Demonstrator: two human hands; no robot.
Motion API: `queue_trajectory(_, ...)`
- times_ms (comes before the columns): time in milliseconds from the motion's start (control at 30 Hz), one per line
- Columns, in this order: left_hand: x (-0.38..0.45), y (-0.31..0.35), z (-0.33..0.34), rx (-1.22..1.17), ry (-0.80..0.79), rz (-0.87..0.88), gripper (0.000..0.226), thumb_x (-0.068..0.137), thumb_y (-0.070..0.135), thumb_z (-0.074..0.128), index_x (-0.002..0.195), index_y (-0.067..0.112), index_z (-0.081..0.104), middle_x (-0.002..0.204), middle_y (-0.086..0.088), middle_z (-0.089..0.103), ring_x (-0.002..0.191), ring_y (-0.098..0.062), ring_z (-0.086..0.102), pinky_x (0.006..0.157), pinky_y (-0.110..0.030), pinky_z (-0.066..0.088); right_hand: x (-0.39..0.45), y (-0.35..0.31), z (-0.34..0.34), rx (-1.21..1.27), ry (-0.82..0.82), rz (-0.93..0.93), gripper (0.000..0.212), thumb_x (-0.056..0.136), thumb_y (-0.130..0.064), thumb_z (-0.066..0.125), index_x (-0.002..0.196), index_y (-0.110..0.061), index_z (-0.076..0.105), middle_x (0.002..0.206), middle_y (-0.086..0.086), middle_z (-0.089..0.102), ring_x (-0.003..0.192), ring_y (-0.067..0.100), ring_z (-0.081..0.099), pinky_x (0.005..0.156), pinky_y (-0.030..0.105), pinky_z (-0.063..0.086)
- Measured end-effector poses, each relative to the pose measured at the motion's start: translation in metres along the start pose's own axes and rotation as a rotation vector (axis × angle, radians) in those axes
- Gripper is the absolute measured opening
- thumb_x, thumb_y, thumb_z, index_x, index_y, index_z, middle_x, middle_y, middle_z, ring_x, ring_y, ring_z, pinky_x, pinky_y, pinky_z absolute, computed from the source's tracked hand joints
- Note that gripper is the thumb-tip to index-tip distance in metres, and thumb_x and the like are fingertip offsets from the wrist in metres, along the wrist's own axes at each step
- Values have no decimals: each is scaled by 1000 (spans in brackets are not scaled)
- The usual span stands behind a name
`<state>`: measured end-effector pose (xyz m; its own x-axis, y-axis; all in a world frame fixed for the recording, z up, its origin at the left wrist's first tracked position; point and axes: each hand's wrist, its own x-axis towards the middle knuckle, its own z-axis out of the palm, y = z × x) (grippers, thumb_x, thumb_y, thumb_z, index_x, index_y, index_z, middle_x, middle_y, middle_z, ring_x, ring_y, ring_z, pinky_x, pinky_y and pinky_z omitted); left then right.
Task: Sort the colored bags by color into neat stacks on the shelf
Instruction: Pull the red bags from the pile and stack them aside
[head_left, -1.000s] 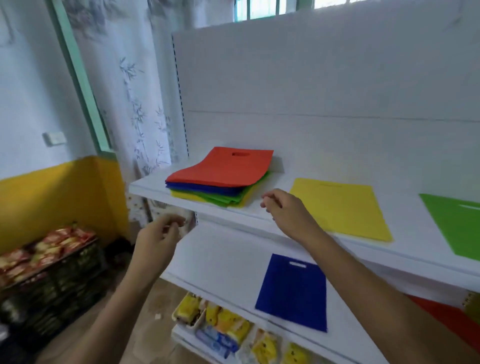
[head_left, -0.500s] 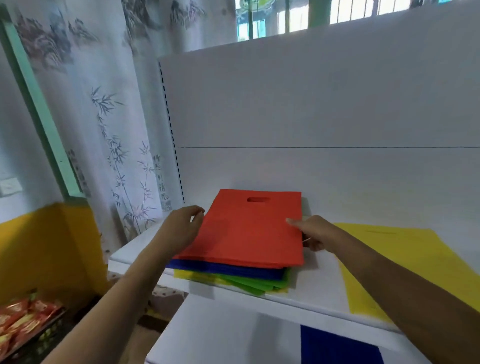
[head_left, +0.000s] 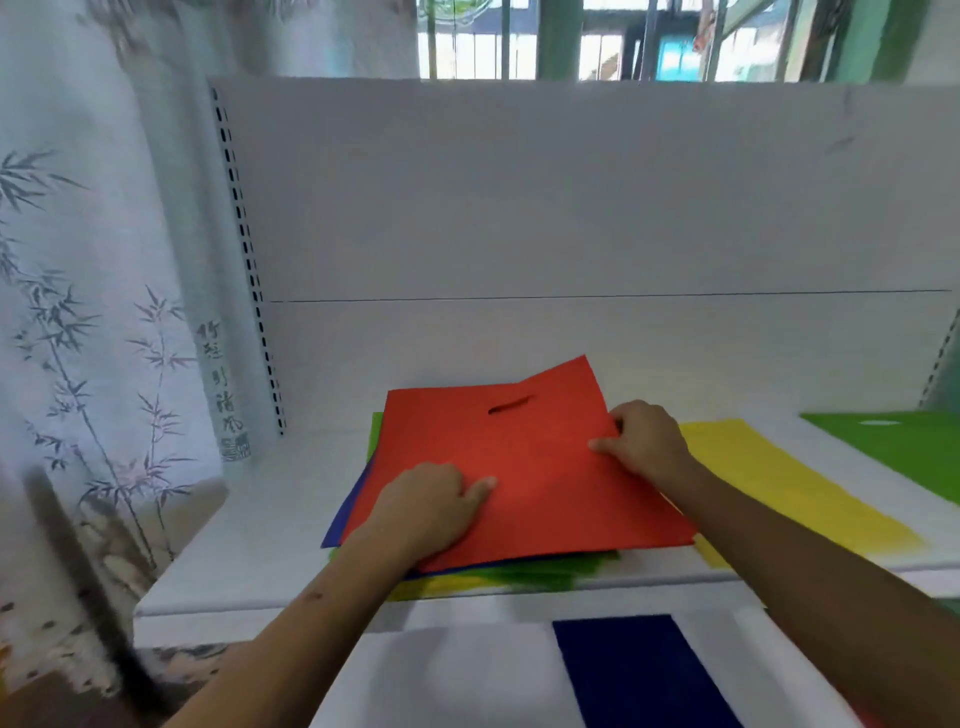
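Red bag (head_left: 540, 467) atop stack | left hand (head_left: 431, 499) flat on it | right hand (head_left: 644, 441) pinching right edge

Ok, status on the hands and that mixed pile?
Left hand flat on red bag. Right hand pinching its right edge. Blue, green, yellow bags beneath. Nothing in the way.

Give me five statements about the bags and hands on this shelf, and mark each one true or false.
1. The red bag lies on top of the mixed pile. True.
2. The left hand rests on the red bag. True.
3. The right hand is holding the yellow bag. False: it grips the red bag's right edge; the yellow bag lies flat beside the pile.
4. A green bag lies on the far right of the same shelf. True.
5. The blue bag on the lower shelf is under the left hand. False: no hand touches it.
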<state>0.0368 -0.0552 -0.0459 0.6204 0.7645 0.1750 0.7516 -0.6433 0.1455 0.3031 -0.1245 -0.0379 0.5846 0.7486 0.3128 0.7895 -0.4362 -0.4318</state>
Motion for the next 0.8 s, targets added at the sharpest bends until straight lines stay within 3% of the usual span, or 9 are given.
queue_trajectory(100, -4, -9, 3, -27, 48, 73, 50, 96, 58, 33, 84, 16, 57, 103, -13, 67, 95, -32, 61, 76, -36, 44, -12, -8, -8, -9, 30, -14, 35, 71, -36, 81, 58, -19, 53, 60, -2, 51, 67, 22, 54, 56, 30, 33)
queue_trajectory(233, -3, -31, -3, -338, 220, 83, 33, 96, 37, 48, 118, 17, 64, 120, -5, 65, 107, -25, 59, 90, -32, 43, -16, -9, -14, 31, 62, -27, 43, 76, -25, 78, 50, -19, 44, 53, -3, 45, 60, 20, 48, 51, 32, 28)
queue_trajectory(300, -1, -46, -7, -369, 223, 76, 32, 96, 29, 50, 121, 15, 64, 122, -6, 65, 111, -24, 58, 92, -30, 42, -19, -7, -15, 56, 87, -19, 41, 77, -20, 77, 49, -25, 48, 53, -6, 48, 61, 19, 50, 52, 31, 29)
queue_trajectory(367, 2, -56, -6, -298, 178, 104, 30, 96, 26, 50, 119, 14, 66, 122, -7, 66, 113, -25, 58, 93, -30, 42, -19, -3, -16, 50, 120, -13, 24, 77, -21, 76, 57, -18, 63, 59, 2, 60, 67, 25, 58, 56, 31, 37)
queue_trajectory(467, -1, -60, -9, -280, 171, 125, 28, 95, 26, 51, 114, 16, 69, 117, -3, 69, 108, -22, 61, 90, -29, 44, -15, 4, -13, 144, 146, 31, 15, 80, -19, 73, 74, -6, 66, 73, 11, 66, 74, 32, 64, 65, 38, 49)
queue_trajectory(567, 6, -60, -15, -291, 101, 96, 30, 95, 34, 51, 109, 16, 71, 110, -4, 71, 103, -23, 63, 84, -28, 45, -18, -3, -17, 567, 42, 90, 13, 87, -6, 64, 100, -8, 66, 95, 12, 71, 85, 30, 69, 78, 46, 58)
queue_trajectory(633, 12, -55, -19, -341, 54, 63, 40, 94, 45, 50, 104, 10, 68, 104, -7, 69, 100, -27, 63, 82, -31, 46, -23, -11, -24, 779, 9, 56, 20, 90, 1, 59, 105, -12, 64, 101, 10, 71, 85, 23, 70, 77, 40, 59)
queue_trajectory(733, 21, -37, -29, -740, -5, -34, 52, 89, 48, 61, 128, 15, 50, 117, 2, 57, 109, -20, 58, 89, -29, 45, -33, -11, -39, 1156, -63, 9, 34, 76, -6, 74, 108, -11, 63, 100, 9, 72, 78, 18, 71, 68, 31, 60)
queue_trajectory(800, 27, -23, -40, -1253, -167, -147, 54, 80, 44, 73, 120, 16, 50, 110, 4, 64, 97, -15, 64, 84, -34, 51, -40, -7, -46, 1312, -142, 20, 65, 54, -22, 88, 112, -9, 63, 100, 12, 73, 79, 21, 72, 68, 35, 61)
